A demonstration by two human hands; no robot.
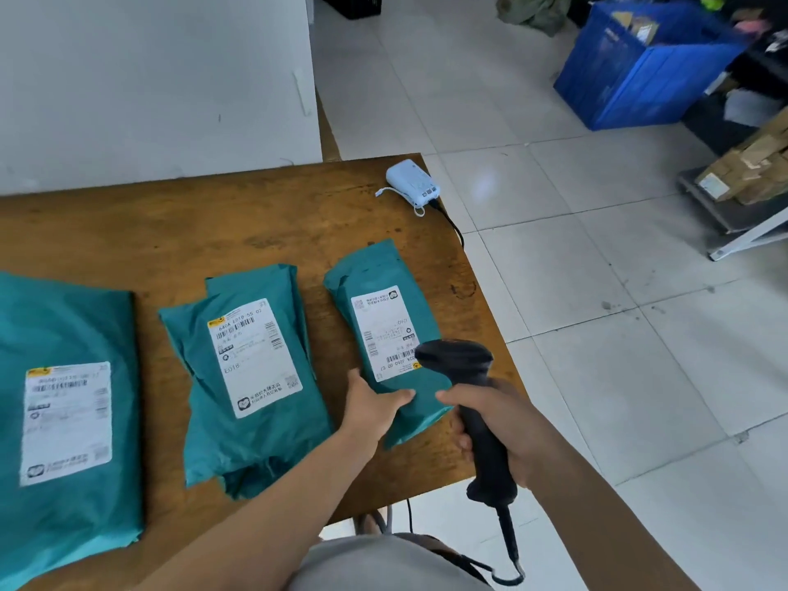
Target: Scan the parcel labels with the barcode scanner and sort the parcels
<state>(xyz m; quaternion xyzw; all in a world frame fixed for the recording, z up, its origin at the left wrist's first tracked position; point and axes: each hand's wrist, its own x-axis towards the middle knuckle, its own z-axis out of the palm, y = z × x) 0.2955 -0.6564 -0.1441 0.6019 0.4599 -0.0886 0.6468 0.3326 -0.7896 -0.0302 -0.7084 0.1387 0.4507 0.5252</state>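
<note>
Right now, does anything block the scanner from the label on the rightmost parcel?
Nothing visible does. The scanner, gripped by the right hand, hangs over the near corner of the label; the left hand touches the rightmost parcel at its near end, off the label.

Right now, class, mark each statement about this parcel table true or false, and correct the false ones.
1. The right hand grips the barcode scanner. True.
2. The left hand lifts the middle parcel. False: it rests on the rightmost parcel, which lies on the table.
3. That parcel's label faces up. True.
4. The blue crate stands on the table. False: it stands on the floor.
</note>
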